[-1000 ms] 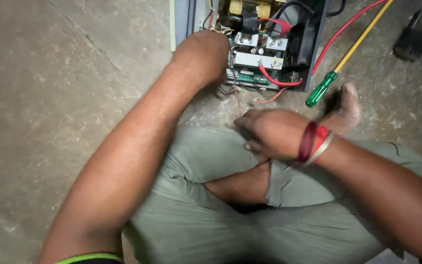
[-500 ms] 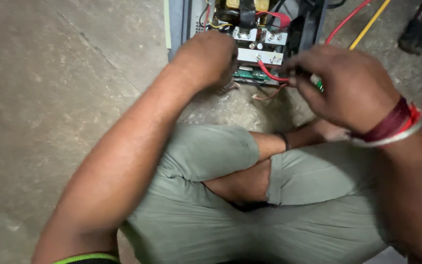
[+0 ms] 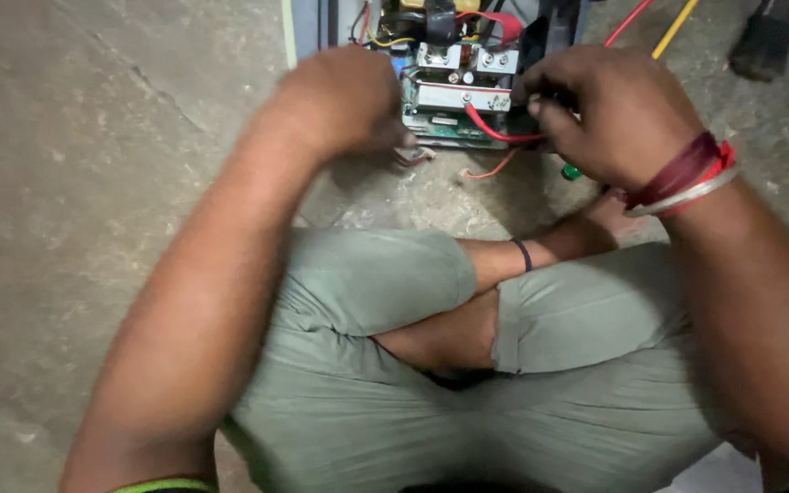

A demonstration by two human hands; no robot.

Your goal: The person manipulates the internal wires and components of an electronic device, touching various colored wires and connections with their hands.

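I sit cross-legged on a concrete floor facing an opened electrical unit (image 3: 454, 91) that holds a circuit board, terminals and coloured wires. My left hand (image 3: 344, 100) is curled at the board's lower left corner. Its fingers are hidden behind its back, close to some thin loose wires (image 3: 413, 153). My right hand (image 3: 609, 114), with red bands on the wrist, is at the board's right edge. Its fingertips pinch where a red wire (image 3: 490, 132) ends. A green screwdriver handle (image 3: 573, 171) peeks out on the floor beneath that hand.
A red cable (image 3: 627, 23) and a yellow cable (image 3: 678, 23) run off to the upper right. A dark object (image 3: 764, 41) lies at the top right. My grey-green trousered legs (image 3: 385, 283) fill the lower frame. Bare concrete floor (image 3: 93, 183) spreads to the left.
My right hand has lifted off my lap, passed over the green screwdriver and reached the board's right edge. My left hand has stayed at the board's left corner.
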